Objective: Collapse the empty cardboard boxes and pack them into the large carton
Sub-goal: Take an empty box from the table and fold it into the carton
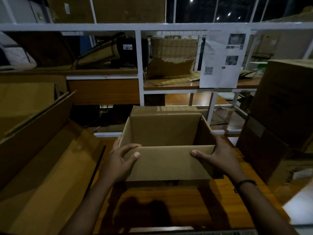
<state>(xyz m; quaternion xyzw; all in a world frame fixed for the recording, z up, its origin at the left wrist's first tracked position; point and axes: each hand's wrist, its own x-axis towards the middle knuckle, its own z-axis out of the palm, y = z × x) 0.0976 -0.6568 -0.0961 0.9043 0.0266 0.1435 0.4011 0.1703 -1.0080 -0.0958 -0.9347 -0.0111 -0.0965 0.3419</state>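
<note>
**Open box in both hands, not yet flattened**

Far left: the large carton (pixel 50 158) lies with its flaps open and its mouth turned toward me. It is just beside the work and is the evident destination.

My left hand (pixel 118 163) grips the near-left corner of the small cardboard box (pixel 166 164), thumb flat on the near wall and fingers curled round onto the left wall.

Centre: the box is over the wooden table (pixel 169 202), fully squared up, top open, far flap standing. I cannot tell whether it rests on the table or is lifted just clear. I also cannot see how its bottom is closed.

My right hand (pixel 221 158) mirrors the left at the near-right corner, thumb on the near wall and fingers wrapped onto the right wall. A dark wristband (pixel 245 183) sits on that wrist.

Handling: the box is plain corrugated board and empty, so I judge it light, stiff across the panels and weak at the creases. The surface is matt, so slipping is unlikely. The best hold is at diagonally opposite corners, pressed toward each other once the bottom flaps are free.

Obstructions: stacked cartons (pixel 279 124) stand near on the right and limit elbow room. The white-framed partition (pixel 138 65), with a printed sheet (pixel 221 60) on it, stands beyond the table, apart from the work.
</note>
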